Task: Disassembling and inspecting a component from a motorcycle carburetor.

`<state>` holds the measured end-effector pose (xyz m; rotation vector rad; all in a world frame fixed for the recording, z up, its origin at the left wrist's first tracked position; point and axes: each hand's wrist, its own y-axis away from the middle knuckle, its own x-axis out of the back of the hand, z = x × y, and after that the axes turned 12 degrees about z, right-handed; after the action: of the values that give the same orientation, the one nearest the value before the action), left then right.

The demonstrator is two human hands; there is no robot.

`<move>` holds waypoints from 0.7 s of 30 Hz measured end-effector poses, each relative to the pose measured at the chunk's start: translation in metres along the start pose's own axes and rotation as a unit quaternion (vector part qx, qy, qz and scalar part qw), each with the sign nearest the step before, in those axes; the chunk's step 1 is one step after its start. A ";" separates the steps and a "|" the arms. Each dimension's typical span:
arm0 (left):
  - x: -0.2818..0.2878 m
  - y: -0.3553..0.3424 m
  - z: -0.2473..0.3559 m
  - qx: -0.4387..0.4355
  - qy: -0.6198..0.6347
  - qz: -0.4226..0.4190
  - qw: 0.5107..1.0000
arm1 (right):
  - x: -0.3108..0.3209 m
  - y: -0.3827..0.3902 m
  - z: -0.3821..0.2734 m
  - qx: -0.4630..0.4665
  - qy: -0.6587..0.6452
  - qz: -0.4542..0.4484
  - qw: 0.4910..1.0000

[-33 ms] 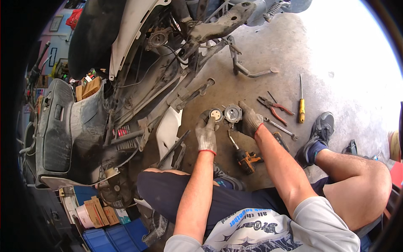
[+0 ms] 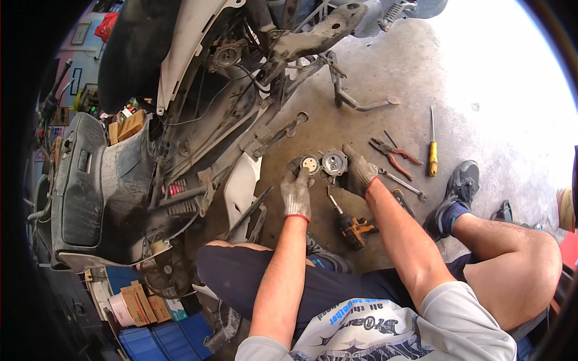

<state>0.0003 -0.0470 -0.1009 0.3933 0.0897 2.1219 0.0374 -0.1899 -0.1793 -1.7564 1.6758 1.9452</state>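
Observation:
Both my hands wear grey work gloves with red cuffs. My left hand [image 2: 295, 191] is closed on a small round metal part [image 2: 309, 164] with a pale face and several dots on it. Close beside that part is a larger round metal housing [image 2: 333, 163], its hollow side facing up; my right hand [image 2: 360, 173] grips its right edge. The two parts almost meet, and I cannot tell whether they touch. Below the housing, an orange and black power drill [image 2: 354, 230] with a long bit lies on the floor.
Red-handled pliers [image 2: 394, 157], a wrench [image 2: 404, 185] and a yellow-handled screwdriver [image 2: 433, 157] lie on the concrete floor to the right. A partly stripped motor scooter [image 2: 241, 129] fills the left and top, its stand [image 2: 361, 105] reaching right. Blue bins [image 2: 168, 338] stand at lower left.

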 end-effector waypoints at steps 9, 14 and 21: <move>-0.004 -0.001 -0.009 -0.049 0.001 -0.031 0.998 | 0.009 -0.011 0.002 0.006 -0.026 -0.042 0.999; -0.001 -0.005 -0.013 -0.055 -0.021 -0.040 0.997 | 0.008 -0.010 0.002 0.008 -0.020 -0.032 0.999; -0.002 -0.004 -0.011 -0.050 -0.038 -0.053 0.997 | 0.011 -0.012 0.002 0.000 -0.051 -0.067 0.996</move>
<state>0.0007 -0.0459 -0.1130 0.4001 -0.0390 1.9967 0.0395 -0.1896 -0.1957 -1.6902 1.4845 1.9421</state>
